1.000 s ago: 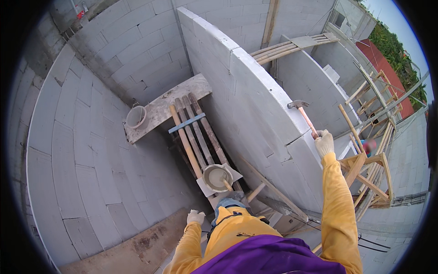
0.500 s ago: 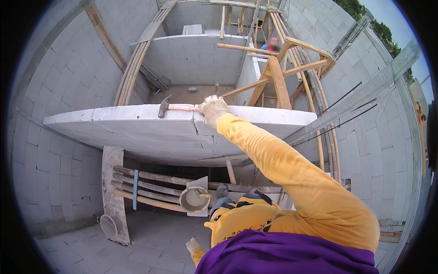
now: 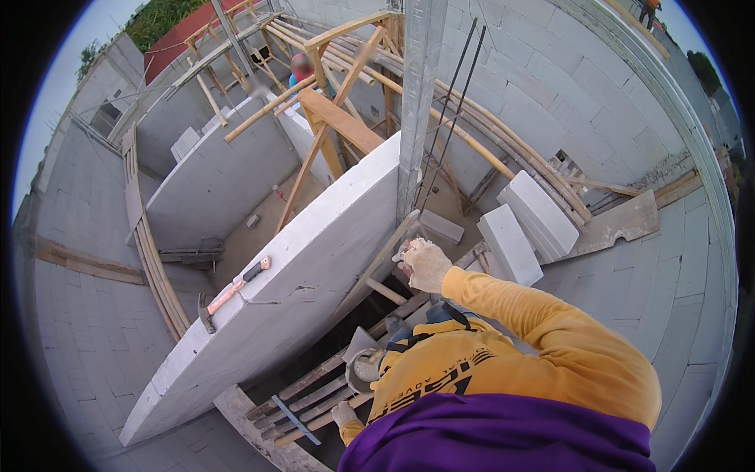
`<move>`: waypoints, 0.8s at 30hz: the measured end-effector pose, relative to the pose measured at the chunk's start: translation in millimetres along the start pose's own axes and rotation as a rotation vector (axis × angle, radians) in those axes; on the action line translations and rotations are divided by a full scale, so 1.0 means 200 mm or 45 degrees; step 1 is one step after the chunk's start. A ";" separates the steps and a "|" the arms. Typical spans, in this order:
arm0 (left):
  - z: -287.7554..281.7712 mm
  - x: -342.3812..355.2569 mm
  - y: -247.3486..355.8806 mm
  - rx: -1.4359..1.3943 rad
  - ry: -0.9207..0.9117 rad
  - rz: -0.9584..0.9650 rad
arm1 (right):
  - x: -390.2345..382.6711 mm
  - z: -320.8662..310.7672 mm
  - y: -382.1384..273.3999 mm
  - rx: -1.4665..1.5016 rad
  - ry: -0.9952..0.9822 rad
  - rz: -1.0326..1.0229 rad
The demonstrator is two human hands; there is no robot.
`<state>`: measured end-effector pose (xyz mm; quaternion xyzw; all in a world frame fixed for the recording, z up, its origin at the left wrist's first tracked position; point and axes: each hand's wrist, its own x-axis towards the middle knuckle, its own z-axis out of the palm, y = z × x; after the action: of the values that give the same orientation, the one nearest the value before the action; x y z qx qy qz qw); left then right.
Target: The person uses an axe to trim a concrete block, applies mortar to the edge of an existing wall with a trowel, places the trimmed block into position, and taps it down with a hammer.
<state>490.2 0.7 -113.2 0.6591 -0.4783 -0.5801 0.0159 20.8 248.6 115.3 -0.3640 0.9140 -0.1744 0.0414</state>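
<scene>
A claw hammer with a pinkish-orange handle and dark grip lies along the top of a pale block wall, and neither hand touches it. My right hand, in a whitish work glove, is held out to the right of the wall near a metal upright. Its fingers are loosely bent and apart, with nothing visible between them. Low beside my body is my gloved left hand, near the poles of the platform; its fingers are too small to read. A bucket stands on the platform, partly hidden by my body.
Pale blocks stand to the right. Timber bracing rises behind the wall, with a person beyond it. Bamboo poles run along the right wall. Two thin rods stick up beside the metal upright. Gaps show between the platform poles.
My right hand has let go of the hammer, which stays on the wall top, and has moved right. The view has turned right, showing the stacked blocks.
</scene>
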 end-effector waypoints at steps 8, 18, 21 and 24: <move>0.65 0.00 1.24 0.422 -0.484 0.819 | -0.74 -0.22 0.54 0.171 0.341 1.108; 1.56 -0.86 2.14 0.234 -0.972 1.294 | -1.15 0.07 0.46 0.569 0.266 1.272; 1.81 -0.91 2.36 0.183 -1.021 1.460 | -1.06 0.08 0.44 0.570 0.309 1.176; 2.04 -0.91 2.50 0.076 -1.071 1.310 | -0.89 -0.03 0.43 0.528 0.341 1.044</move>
<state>-110.0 65.1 179.0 0.0643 -0.7133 -0.6928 0.0845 94.3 430.2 82.2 0.0682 0.9255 -0.3676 0.0605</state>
